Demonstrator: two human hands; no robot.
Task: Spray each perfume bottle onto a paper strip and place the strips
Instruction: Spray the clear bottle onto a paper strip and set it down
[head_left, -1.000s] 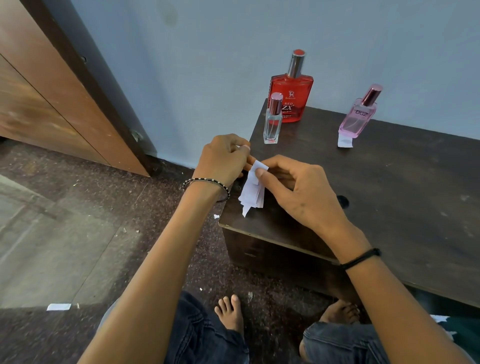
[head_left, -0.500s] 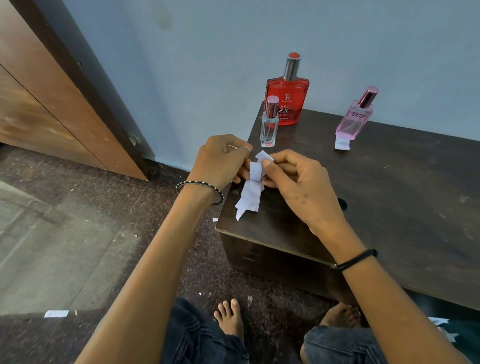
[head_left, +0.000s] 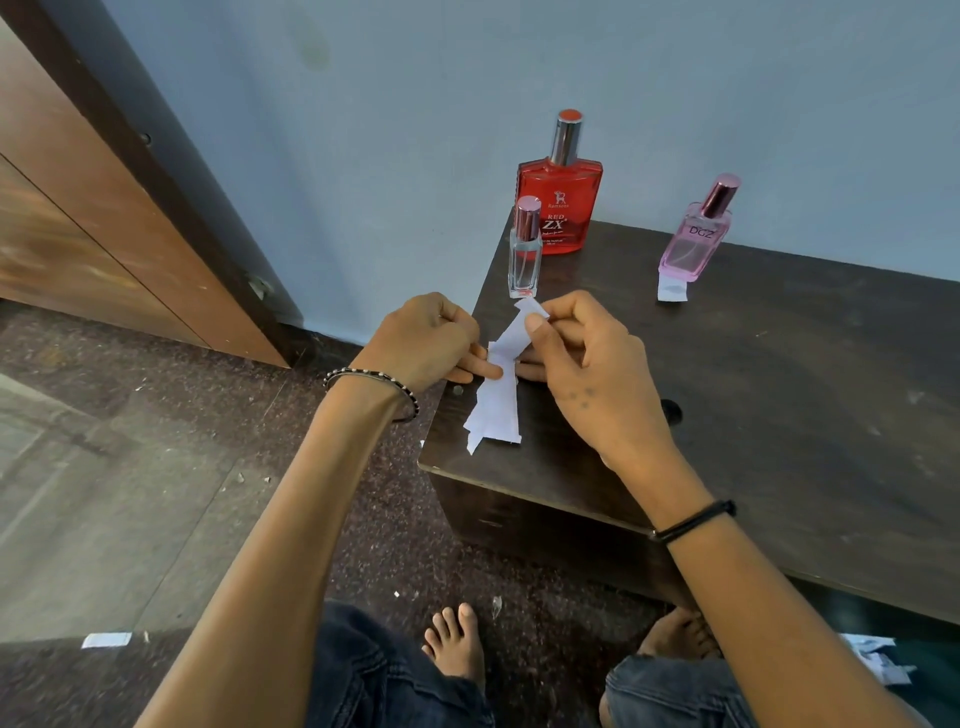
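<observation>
Over the near left corner of the dark wooden table (head_left: 779, 405), my left hand (head_left: 426, 343) and my right hand (head_left: 587, 374) both pinch a bundle of white paper strips (head_left: 498, 400). My right thumb and forefinger lift one strip's top end away from the rest. A small clear bottle (head_left: 524, 254) with a pink cap stands just behind the hands. Behind it a large red bottle (head_left: 561, 208) stands against the wall. A pink bottle (head_left: 696, 239) stands farther right, with one paper strip (head_left: 671, 291) lying at its base.
The table's back edge meets a pale blue wall. A wooden door (head_left: 78, 234) stands at left. Paper scraps lie on the speckled floor at lower left (head_left: 106, 640) and lower right (head_left: 878, 657). My bare feet (head_left: 457, 644) rest below the table's front edge.
My right hand has drawn the top end of one strip up and away from the bundle. The camera view has shifted slightly; the bottles have not moved.
</observation>
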